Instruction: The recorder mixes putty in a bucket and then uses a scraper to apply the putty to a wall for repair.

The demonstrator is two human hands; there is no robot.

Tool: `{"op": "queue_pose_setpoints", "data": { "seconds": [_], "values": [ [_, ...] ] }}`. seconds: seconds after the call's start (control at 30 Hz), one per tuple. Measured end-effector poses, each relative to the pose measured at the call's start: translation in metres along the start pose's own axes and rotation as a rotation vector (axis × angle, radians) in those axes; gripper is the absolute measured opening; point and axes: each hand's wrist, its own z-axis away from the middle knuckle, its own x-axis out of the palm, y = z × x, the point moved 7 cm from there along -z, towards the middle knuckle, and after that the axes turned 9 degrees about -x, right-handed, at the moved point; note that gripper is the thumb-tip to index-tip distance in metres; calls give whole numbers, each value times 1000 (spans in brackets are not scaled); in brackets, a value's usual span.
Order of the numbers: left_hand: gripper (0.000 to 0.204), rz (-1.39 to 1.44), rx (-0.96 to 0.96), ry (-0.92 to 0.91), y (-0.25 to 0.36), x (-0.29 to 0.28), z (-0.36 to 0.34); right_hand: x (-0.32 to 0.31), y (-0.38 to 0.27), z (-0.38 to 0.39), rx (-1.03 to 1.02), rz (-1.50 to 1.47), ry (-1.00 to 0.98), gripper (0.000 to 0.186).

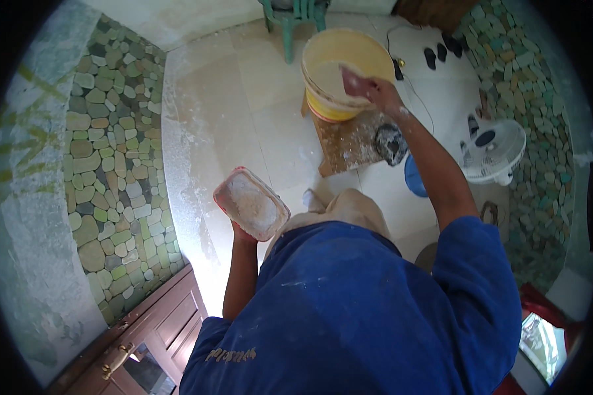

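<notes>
My left hand (242, 232) holds a rectangular tub (270, 186) from below, its fingers mostly hidden under it. The tub has a red, white-smeared rim, and whitish powder or paste (252, 205) lies inside. My right hand (385, 96) reaches forward, closed on a small reddish-brown flat piece (356, 81), whose exact kind I cannot make out. That piece is over the opening of a large yellow bucket (333, 112), near its right inner side. Pale residue coats the bucket's inside. Whether the piece touches the contents cannot be told.
The bucket stands on a low wooden bench (346, 148) with a dark, white-spattered bundle (391, 143). A white fan (494, 148) and blue round object (415, 176) are at right. A green chair (288, 29) stands behind; a cord (415, 89) crosses the floor. A door (158, 329) is at lower left.
</notes>
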Motion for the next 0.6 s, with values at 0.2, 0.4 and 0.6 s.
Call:
{"op": "queue_pose_setpoints", "data": {
  "seconds": [0.2, 0.4, 0.6],
  "values": [
    [99, -63, -67, -9, -12, 35, -7, -12, 3, 11, 88, -3, 323, 27],
    [98, -55, -114, 80, -15, 46, -28, 23, 6, 17, 57, 110, -26, 27],
    [97, -70, -122, 144, -29, 45, -51, 19, 14, 15, 120, 35, 118, 27]
  ]
}}
